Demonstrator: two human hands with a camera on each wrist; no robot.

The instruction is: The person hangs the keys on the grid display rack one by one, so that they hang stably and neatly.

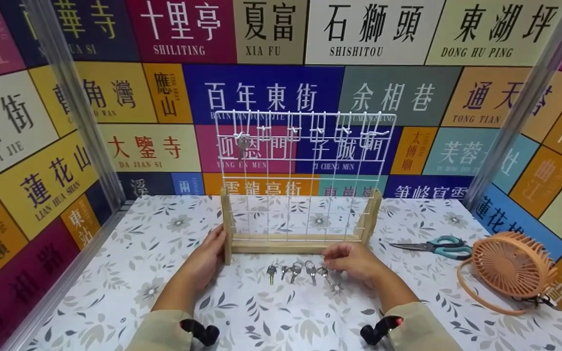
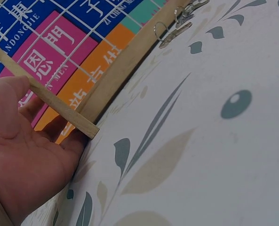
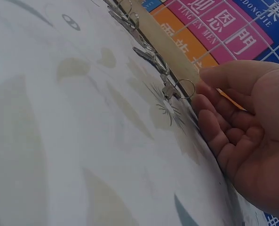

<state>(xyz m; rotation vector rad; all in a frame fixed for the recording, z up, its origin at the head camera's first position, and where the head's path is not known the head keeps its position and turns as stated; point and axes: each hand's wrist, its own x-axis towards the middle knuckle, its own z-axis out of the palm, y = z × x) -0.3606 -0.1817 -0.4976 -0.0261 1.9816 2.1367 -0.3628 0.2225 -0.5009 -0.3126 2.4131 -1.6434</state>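
Observation:
A white wire grid rack (image 1: 305, 159) stands upright in a wooden frame (image 1: 281, 248). My left hand (image 1: 211, 258) holds the frame's left post (image 2: 66, 110), thumb on the near side and fingers behind it. Several keys on rings lie in a row before the rack. My right hand (image 1: 354, 261) is at the right end of this row, fingers loosely bent. In the right wrist view, the thumb and index fingertips are right at the ring of the endmost key (image 3: 170, 89). One key (image 1: 243, 144) hangs from the rack's leftmost hook, and the other hooks (image 1: 317, 131) bear nothing.
To the right of the rack lie teal-handled scissors (image 1: 439, 246), blades pointing left. An orange fan (image 1: 512, 265) sits beyond them near the right wall. A floral cloth (image 1: 300, 317) covers the table, and sign-printed panels (image 1: 261, 92) enclose it at the back and sides.

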